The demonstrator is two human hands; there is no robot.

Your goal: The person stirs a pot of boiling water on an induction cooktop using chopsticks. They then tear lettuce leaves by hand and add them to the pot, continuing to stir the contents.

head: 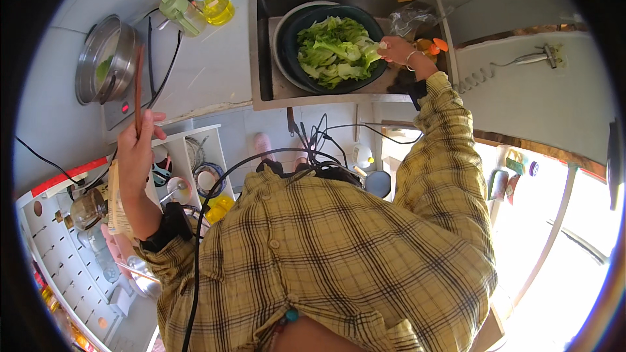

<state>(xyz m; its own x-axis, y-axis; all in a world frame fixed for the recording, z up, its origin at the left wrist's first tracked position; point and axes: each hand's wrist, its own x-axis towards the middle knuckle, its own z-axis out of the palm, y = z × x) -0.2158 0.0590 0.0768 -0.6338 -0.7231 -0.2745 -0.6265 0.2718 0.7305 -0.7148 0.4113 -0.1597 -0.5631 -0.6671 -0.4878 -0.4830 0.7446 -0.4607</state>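
My left hand (137, 142), at the left beside the counter, grips wooden chopsticks (139, 85) that point up past the rim of a steel pot (108, 61). A piece of green leaf (103, 68) lies inside this pot, which rests on an electric cooker (120, 107) with a red light. In the sink (332, 101), a dark round bowl (291, 39) full of torn lettuce (337, 51) sits in or on a larger pale basin (279, 66). My right hand (397, 52) is at the bowl's right edge, its fingers closed on a lettuce piece (383, 47).
A green-lidded bottle (182, 13) and an oil bottle (215, 7) stand behind the counter's middle. An orange-topped bottle (435, 48) and a clear plastic bag (411, 17) are right of the bowl. Black cables (313, 151) hang before me. Below left, an open drawer (195, 132) holds dishes.
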